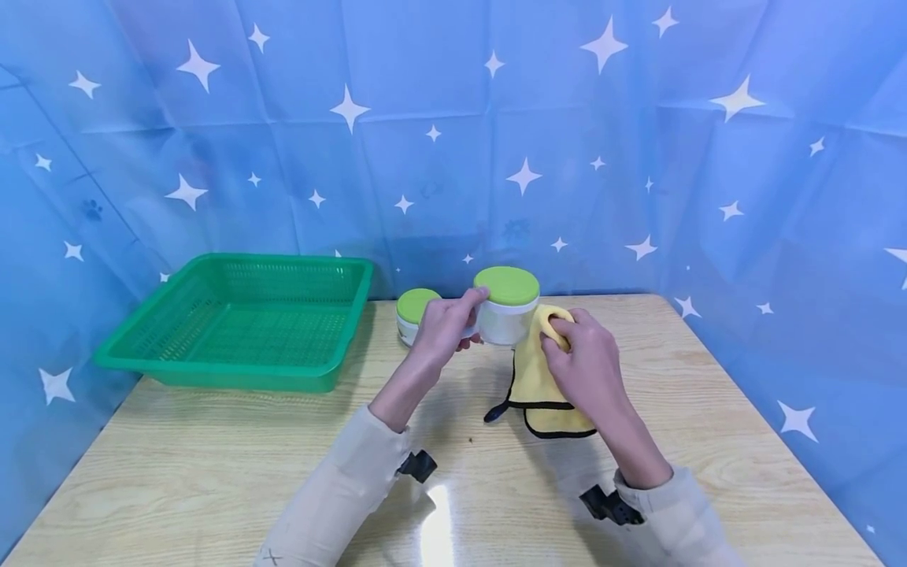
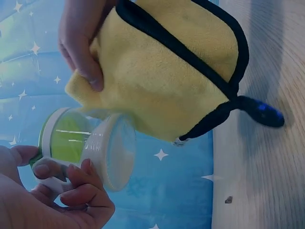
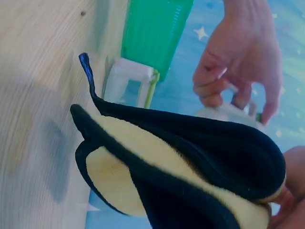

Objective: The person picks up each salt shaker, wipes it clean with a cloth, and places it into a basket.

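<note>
My left hand (image 1: pixel 442 327) grips a clear plastic jar (image 1: pixel 505 315) with a green lid and a white rim, held up off the table. In the left wrist view its fingers curl round the jar's handle side, and the jar (image 2: pixel 120 152) lies sideways in that picture. My right hand (image 1: pixel 591 358) pinches a yellow cloth (image 1: pixel 534 378) with black edging, which hangs folded right beside the jar. A dark loop (image 2: pixel 261 111) sticks out from the cloth's corner. In the right wrist view the cloth (image 3: pixel 143 138) covers part of the held jar.
A second green-lidded jar (image 1: pixel 413 305) stands on the table behind my left hand, partly hidden; its white handle shows in the right wrist view. At the left is a green plastic basket (image 1: pixel 333 370). A blue star-patterned curtain (image 1: pixel 439 197) hangs behind the wooden table (image 1: pixel 212 472).
</note>
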`<act>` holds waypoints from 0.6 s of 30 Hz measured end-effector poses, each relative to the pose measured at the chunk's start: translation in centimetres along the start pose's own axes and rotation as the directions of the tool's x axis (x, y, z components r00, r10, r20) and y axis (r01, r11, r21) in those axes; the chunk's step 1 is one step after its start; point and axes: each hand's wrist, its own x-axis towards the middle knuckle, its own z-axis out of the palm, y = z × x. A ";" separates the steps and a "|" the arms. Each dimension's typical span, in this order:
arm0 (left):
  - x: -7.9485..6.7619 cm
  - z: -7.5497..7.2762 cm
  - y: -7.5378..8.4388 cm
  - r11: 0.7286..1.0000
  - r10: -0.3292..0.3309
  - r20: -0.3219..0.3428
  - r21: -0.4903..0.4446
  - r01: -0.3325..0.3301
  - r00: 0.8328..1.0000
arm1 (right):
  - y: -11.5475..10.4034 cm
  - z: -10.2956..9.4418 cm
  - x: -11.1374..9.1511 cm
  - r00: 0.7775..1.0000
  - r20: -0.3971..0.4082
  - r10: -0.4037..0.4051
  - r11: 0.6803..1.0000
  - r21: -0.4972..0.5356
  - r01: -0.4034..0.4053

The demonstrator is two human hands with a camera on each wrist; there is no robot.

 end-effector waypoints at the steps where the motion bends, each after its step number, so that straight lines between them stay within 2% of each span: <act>1: 0.0 0.0 0.1 1.000 -0.002 0.007 0.001 0.002 1.000 | 0.2 0.0 0.1 1.000 0.004 0.010 1.000 0.004 -0.010; 9: -0.5 0.0 0.6 1.000 -0.003 0.090 -0.029 0.005 0.996 | 1.2 -0.4 0.7 0.999 0.006 0.037 0.999 0.008 -0.037; 18: -0.5 0.1 0.4 1.000 0.012 0.063 -0.019 -0.011 0.998 | -0.1 -0.6 -0.1 0.999 0.017 0.027 0.999 -0.034 -0.027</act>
